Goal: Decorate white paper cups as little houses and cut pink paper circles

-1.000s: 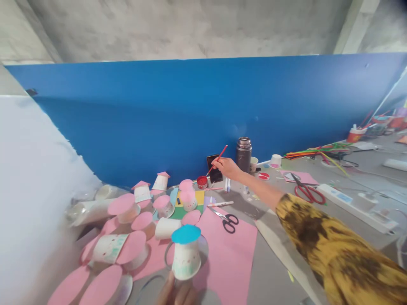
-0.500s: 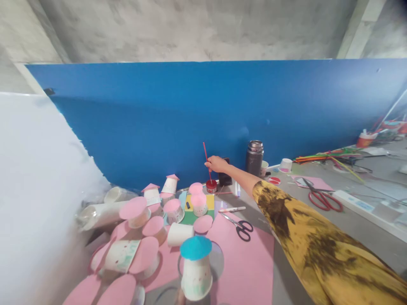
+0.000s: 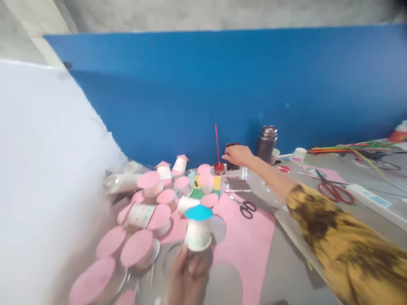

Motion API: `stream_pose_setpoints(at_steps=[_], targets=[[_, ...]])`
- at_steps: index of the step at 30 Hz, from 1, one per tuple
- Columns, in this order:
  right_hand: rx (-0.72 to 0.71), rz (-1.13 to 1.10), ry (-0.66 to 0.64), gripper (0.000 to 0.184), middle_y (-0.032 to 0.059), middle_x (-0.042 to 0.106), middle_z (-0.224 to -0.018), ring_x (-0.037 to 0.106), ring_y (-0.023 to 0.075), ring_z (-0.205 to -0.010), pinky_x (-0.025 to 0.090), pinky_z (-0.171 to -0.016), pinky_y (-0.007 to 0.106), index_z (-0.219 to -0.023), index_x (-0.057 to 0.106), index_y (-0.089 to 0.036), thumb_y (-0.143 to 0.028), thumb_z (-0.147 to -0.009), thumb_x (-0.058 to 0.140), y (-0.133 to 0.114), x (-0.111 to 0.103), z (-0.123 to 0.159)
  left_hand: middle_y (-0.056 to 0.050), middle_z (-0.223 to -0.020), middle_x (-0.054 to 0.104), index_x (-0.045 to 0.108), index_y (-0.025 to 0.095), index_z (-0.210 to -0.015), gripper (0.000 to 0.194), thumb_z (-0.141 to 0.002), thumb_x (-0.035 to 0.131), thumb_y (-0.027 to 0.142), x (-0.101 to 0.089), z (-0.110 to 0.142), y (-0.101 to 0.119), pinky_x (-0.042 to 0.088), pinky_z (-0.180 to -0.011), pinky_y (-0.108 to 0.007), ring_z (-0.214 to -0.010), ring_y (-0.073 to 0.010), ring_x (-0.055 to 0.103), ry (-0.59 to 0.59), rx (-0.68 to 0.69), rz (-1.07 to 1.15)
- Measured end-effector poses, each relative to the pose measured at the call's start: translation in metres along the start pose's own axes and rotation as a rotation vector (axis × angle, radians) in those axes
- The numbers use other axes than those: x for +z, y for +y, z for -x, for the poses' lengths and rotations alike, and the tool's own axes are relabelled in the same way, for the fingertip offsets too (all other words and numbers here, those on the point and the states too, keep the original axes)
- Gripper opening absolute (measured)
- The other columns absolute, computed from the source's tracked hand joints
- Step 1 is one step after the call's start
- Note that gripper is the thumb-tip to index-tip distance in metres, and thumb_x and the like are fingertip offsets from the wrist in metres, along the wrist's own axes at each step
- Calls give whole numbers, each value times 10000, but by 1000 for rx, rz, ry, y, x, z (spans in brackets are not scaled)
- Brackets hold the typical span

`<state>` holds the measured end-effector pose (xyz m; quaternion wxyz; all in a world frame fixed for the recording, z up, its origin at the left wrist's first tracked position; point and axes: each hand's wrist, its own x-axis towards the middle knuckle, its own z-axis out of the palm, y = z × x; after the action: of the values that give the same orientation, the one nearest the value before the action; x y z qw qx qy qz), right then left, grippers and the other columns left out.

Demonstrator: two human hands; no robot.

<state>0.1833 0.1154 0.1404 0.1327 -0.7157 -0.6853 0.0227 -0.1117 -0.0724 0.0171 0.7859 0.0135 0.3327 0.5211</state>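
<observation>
My left hand grips a white paper cup from below. The cup is upside down, with faint printed marks and a blue paper cone on top like a roof. Over at the back of the table, my right hand hovers with loosely bent fingers slightly apart, and I see nothing in them. Just left of it, a thin red stick stands in a small round red pot, apart from the fingers. A dark phone-like object is partly hidden behind this hand.
Several pink-topped paper cups crowd the left side. Black-handled scissors lie on pink paper. A dark flask, red-handled scissors and a white power strip are on the right. A blue partition closes off the back.
My right hand has let go of the red stick and moved right, leaving it standing in the pot. My left hand has come into fuller view with the cup, as the camera tilted down.
</observation>
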Motion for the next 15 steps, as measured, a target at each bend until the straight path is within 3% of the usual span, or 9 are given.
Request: stream_pose_setpoints(at_steps=[3, 5, 8, 12, 15], targets=[[-84, -77, -17, 350, 63, 779, -978, 704, 217, -901, 490, -769, 297, -1034, 732, -204, -425, -1028, 461, 2, 13, 69, 45, -647, 447, 532, 155, -700, 254, -912, 673, 141, 15, 4, -8, 330, -440, -222, -476, -54, 363, -14, 7, 65], [-116, -327, 12, 363, 17, 772, -816, 694, 177, -744, 477, -682, 261, -884, 729, -209, -440, -1000, 475, 5, 32, 117, 37, -684, 472, 537, 145, -719, 238, -914, 673, 145, 20, 3, -13, 338, -462, -213, -499, -50, 377, -45, 58, 51], [-143, -458, -99, 294, 0, 782, -801, 703, 180, -707, 486, -640, 259, -876, 743, -242, -422, -959, 526, 6, 60, 176, 25, -727, 500, 558, 143, -789, 171, -946, 625, 134, 21, 2, -17, 352, -478, -196, -518, -47, 394, -95, 112, 65], [-197, -407, -68, 281, 10, 788, -827, 707, 197, -712, 488, -633, 279, -923, 741, -272, -442, -973, 522, 6, 75, 221, 40, -720, 449, 519, 149, -806, 172, -959, 570, 89, 12, 7, -19, 365, -482, -158, -499, -23, 388, -241, -35, 254], [-235, -443, -4, 285, 15, 784, -847, 708, 178, -694, 512, -620, 258, -931, 723, -278, -462, -994, 514, 16, 79, 245, 59, -702, 395, 497, 162, -799, 195, -894, 630, 55, 3, 13, -21, 387, -495, -146, -499, -18, 418, -351, -47, 305]])
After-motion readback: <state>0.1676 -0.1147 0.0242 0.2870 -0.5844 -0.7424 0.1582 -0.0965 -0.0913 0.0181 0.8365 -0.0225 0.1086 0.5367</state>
